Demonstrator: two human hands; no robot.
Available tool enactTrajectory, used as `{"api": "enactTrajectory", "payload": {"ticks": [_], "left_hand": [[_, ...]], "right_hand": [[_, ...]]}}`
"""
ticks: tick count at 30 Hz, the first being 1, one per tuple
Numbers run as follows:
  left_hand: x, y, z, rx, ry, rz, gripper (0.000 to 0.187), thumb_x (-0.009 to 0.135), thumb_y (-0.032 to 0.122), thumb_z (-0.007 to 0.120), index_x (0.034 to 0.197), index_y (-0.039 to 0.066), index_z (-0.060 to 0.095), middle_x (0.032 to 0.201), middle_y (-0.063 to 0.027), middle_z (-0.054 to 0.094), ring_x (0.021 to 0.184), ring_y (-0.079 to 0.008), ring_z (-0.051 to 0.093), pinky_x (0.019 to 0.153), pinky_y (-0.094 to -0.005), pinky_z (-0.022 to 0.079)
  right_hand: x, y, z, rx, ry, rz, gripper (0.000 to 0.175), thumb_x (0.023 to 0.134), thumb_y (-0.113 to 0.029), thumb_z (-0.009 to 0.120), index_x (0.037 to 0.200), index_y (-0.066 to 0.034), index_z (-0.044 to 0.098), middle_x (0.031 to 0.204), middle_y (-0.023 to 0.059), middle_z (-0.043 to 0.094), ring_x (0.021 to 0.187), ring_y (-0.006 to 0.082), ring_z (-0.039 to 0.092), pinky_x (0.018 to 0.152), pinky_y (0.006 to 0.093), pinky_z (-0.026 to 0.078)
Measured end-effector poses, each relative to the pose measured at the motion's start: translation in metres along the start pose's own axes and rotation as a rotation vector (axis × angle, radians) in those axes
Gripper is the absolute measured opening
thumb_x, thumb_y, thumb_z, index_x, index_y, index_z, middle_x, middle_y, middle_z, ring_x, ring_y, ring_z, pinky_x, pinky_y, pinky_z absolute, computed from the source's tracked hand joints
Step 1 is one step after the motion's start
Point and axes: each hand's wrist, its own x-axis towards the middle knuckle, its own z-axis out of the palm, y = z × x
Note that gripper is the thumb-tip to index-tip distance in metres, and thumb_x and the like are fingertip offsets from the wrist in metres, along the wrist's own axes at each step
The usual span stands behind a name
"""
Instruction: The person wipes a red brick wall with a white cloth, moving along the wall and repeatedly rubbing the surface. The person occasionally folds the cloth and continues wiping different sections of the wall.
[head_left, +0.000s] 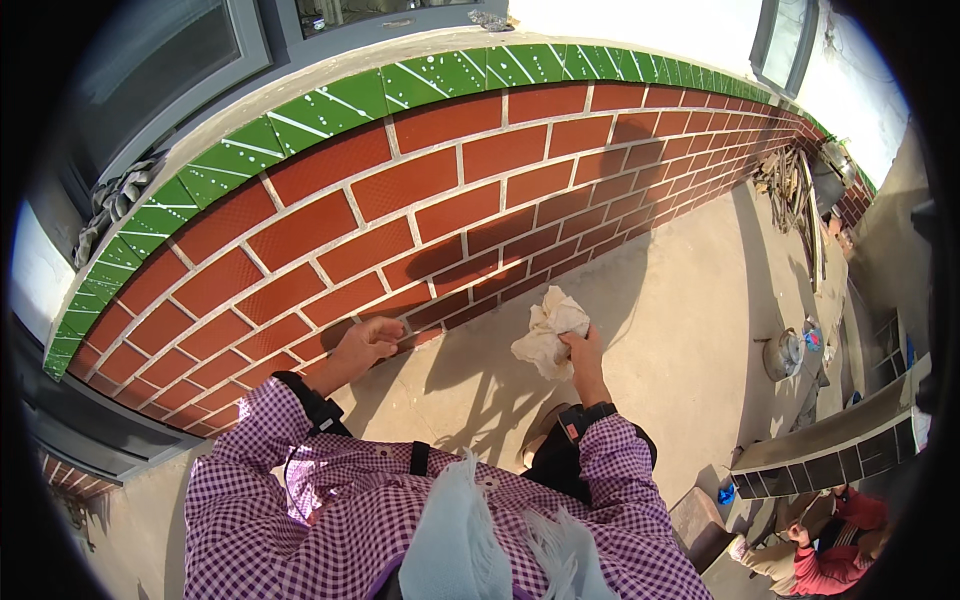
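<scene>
In my right hand (587, 360) is a crumpled off-white cloth (553, 334), pinched at its right side and held above the concrete floor. My left hand (366, 349) is raised close to the foot of a red brick-pattern tiled wall (420, 210). Its fingers are loosely curled, the thumb stands apart, and nothing shows in it. Whether that hand touches the wall is not clear. A dark band circles each wrist below the checked purple sleeves.
A ledge with green tile edging (431, 75) tops the wall beneath the windows; grey gloves (120, 195) lie on it. Stacked firewood (784, 184) and a metal pot (782, 354) stand to the right. Another person in red (829, 562) is at lower right, near a dark-tiled low ledge (832, 469).
</scene>
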Motion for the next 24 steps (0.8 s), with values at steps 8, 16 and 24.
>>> {"api": "enactTrajectory", "payload": {"ticks": [8,16,24], "left_hand": [[-0.024,0.128,-0.147,1.113,1.079,0.629,0.052,0.086,0.010,0.065,0.136,0.010,0.052,0.149,-0.0072,0.044,0.143,-0.0291,0.033,0.118,-0.0467,0.022],[-0.034,0.145,-0.254,1.539,1.335,0.522,0.066,0.096,0.052,0.055,0.147,0.014,0.042,0.144,-0.0105,0.047,0.133,-0.0298,0.042,0.114,-0.0478,0.024],[-0.038,0.128,-0.253,1.579,1.174,0.593,0.098,0.071,0.056,0.076,0.152,0.016,0.036,0.138,-0.0091,0.047,0.129,-0.0292,0.044,0.112,-0.0496,0.025]], "right_hand": [[0.012,0.008,0.008,0.015,0.022,-0.033,0.041,0.082,-0.007,0.064,0.121,0.0013,0.057,0.106,0.0092,0.065,0.089,0.0204,0.064,0.071,0.0332,0.051],[0.015,0.010,0.051,-0.066,0.074,-0.198,0.038,0.078,-0.009,0.067,0.112,0.0035,0.056,0.104,0.0125,0.063,0.093,0.0216,0.059,0.082,0.0341,0.049],[-0.017,-0.072,0.135,-0.026,0.005,-0.400,0.035,0.083,-0.007,0.064,0.116,0.0013,0.055,0.108,0.0096,0.062,0.097,0.0180,0.058,0.085,0.0310,0.047]]}}
